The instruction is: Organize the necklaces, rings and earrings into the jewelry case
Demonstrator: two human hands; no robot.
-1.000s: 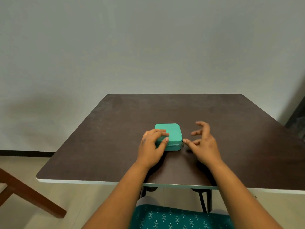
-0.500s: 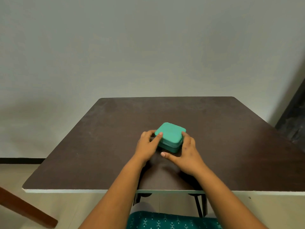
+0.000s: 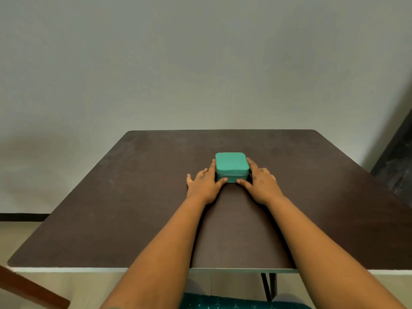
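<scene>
A small teal jewelry case [image 3: 231, 166] with a closed lid lies square on the dark brown table [image 3: 133, 208], near its middle. My left hand [image 3: 204, 185] lies flat at the case's left side, index finger along the left wall and thumb touching the front. My right hand [image 3: 260, 182] mirrors it on the right side, fingers straight along the wall, thumb at the front. No necklaces, rings or earrings are in view.
A plain grey wall stands behind the table. A wooden chair part [image 3: 29, 291] shows at the lower left, a teal patterned cushion [image 3: 223, 303] below the table's front edge, and a dark surface [image 3: 396, 166] at the far right.
The case has been turned from skewed to square and pushed farther from me. Both hands now lie flat against its sides; earlier the left one gripped it from above.
</scene>
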